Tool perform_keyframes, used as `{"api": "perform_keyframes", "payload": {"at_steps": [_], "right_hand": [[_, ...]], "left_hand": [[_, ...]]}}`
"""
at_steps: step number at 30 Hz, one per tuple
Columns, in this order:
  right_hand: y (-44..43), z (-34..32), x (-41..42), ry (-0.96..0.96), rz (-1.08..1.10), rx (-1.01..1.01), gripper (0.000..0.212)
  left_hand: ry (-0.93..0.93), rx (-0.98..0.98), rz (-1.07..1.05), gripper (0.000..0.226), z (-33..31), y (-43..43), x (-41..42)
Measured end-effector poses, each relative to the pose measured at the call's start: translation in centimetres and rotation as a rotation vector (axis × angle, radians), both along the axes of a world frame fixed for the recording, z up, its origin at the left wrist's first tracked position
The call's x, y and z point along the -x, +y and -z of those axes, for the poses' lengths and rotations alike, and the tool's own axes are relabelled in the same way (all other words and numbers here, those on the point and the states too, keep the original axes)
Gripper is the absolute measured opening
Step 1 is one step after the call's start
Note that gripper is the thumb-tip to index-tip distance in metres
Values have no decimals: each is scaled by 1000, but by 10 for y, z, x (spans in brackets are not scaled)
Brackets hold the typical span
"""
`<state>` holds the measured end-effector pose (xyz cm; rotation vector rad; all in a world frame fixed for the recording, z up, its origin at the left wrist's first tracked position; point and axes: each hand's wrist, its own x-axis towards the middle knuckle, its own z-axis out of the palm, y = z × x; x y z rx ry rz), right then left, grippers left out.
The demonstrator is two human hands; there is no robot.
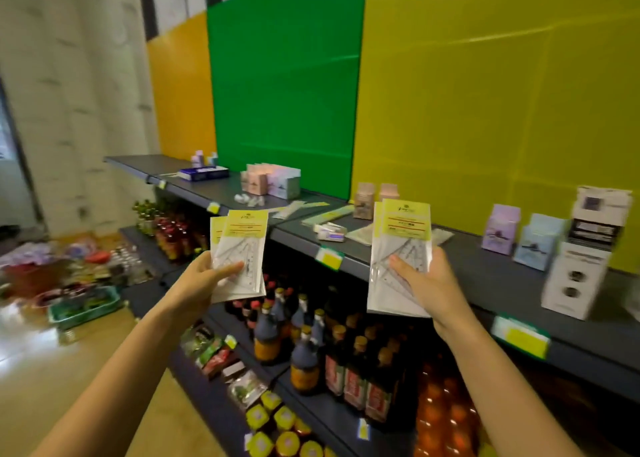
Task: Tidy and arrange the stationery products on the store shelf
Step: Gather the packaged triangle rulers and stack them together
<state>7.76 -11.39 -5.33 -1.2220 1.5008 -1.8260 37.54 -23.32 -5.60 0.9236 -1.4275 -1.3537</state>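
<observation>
My left hand [204,276] grips a small stack of clear ruler-set packets [240,245] with yellow header cards, held upright in front of the grey top shelf [485,276]. My right hand [426,283] holds a second stack of the same packets [400,248] a little higher and to the right. Both stacks hover in the air just before the shelf edge. More flat packets [311,210] lie on the shelf behind them, next to pink and pale boxes [270,179].
On the top shelf stand lilac and blue boxes [519,238], white cartons [585,255] at the right and a dark blue box [204,173] at the far left. Bottles [304,339] fill the lower shelves. A green basket [83,309] and clutter sit on the floor at left.
</observation>
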Motion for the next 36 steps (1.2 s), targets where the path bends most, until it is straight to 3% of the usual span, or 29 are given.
{"api": "perform_keyframes", "payload": {"at_steps": [5, 10, 17, 23, 31, 34, 36], "right_hand": [[-102, 11, -82, -24, -96, -31, 47], [-192, 21, -148, -28, -170, -86, 56], [-276, 20, -180, -20, -180, -103, 51], [-324, 8, -168, -15, -108, -78, 50], [-331, -36, -94, 96, 112, -33, 67], [-308, -44, -57, 77, 239, -37, 51], [-288, -48, -32, 55, 337, -43, 51]], "left_hand": [[-38, -82, -51, 29, 3, -47, -83], [-48, -110, -101, 30, -1, -95, -145], [-13, -114, -141, 24, -10, -164, -172], [0, -89, -132, 11, -21, -222, -143], [40, 22, 42, 22, -60, -283, -49], [66, 64, 173, 25, -68, -290, 5], [85, 84, 274, 26, -69, -290, 43]]}}
